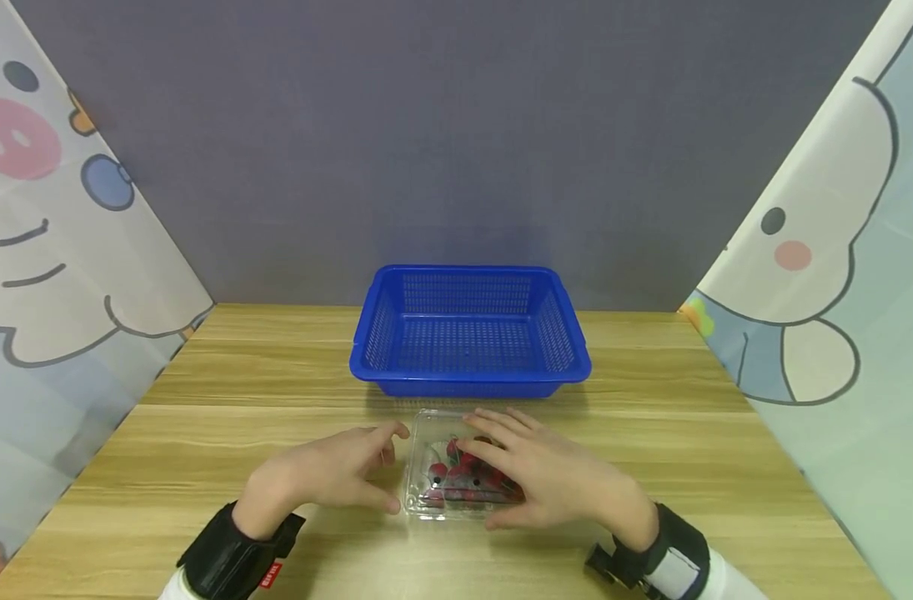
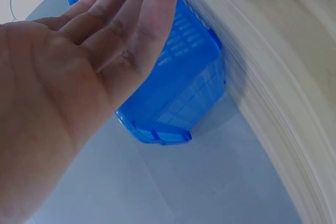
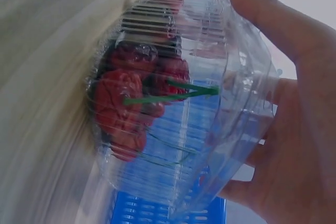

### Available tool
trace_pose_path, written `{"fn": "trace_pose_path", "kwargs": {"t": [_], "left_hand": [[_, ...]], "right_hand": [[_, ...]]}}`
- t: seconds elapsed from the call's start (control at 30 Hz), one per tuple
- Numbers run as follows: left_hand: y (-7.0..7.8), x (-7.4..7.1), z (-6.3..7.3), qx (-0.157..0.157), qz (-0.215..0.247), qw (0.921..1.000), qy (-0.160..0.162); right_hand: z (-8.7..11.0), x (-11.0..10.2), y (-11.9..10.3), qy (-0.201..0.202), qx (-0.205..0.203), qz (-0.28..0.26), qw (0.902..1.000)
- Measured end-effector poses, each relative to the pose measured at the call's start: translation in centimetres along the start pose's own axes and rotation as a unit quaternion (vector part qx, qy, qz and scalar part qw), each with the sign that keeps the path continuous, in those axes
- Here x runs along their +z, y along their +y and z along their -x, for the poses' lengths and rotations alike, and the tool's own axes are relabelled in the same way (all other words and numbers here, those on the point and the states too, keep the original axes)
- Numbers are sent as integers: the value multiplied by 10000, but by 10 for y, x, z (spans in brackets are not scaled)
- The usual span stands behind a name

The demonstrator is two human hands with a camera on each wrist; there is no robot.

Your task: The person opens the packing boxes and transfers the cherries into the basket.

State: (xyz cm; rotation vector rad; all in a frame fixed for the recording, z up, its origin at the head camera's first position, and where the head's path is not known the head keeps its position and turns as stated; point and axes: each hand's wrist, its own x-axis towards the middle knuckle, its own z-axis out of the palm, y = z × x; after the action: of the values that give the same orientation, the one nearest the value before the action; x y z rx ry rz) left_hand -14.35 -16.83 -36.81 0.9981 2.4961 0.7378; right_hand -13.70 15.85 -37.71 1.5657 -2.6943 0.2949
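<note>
A clear plastic clamshell box (image 1: 424,446) sits on the table with its lid down. Inside are several red cherries (image 1: 467,482), some with green stems (image 3: 173,95) that show through the side. My right hand (image 1: 554,479) lies over the right part of the box, fingers spread and fairly straight across the lid, thumb at the near edge. To the left of the box is my left hand (image 1: 324,468), its fingers loosely bent and holding nothing, fingertips close to the box's left side.
Behind the box stands a blue plastic basket (image 1: 471,377) with perforated walls and nothing in it. A grey panel (image 1: 456,150) rises behind the wooden table (image 1: 268,375). Cartoon-printed sheets (image 1: 88,275) border both sides.
</note>
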Motion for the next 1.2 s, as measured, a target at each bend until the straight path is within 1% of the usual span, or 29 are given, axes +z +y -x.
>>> {"fn": "trace_pose_path", "kwargs": {"t": [0.1, 0.23, 0.37, 0.53, 0.7, 0.8, 0.9, 1.0, 1.2], "left_hand": [[0, 1, 0, 18, 31, 10000, -20], [1, 3, -1, -43, 51, 10000, -18], [1, 5, -1, -171, 9, 9999, -1], [2, 6, -1, -327, -107, 9994, -57], [3, 6, 0, -351, -254, 9990, -91], [3, 6, 0, -392, -208, 9989, -155], [3, 6, 0, -387, -18, 9990, -241], [2, 6, 0, -314, 157, 9989, -302], [2, 6, 0, -125, 289, 9989, -354]], "right_hand": [[-1, 2, -2, 69, 13, 136, 9999], [-3, 4, -3, 170, 23, 299, 9994], [-3, 6, -4, 179, 60, 398, 9990], [-5, 7, -6, 201, 81, 478, 9986], [-6, 10, -7, 371, 84, 673, 9970], [-8, 11, -8, 485, 126, 823, 9953], [-9, 13, -9, 524, 207, 946, 9939], [-10, 14, -10, 534, 240, 1062, 9926], [-11, 16, -11, 586, 253, 1075, 9922]]}}
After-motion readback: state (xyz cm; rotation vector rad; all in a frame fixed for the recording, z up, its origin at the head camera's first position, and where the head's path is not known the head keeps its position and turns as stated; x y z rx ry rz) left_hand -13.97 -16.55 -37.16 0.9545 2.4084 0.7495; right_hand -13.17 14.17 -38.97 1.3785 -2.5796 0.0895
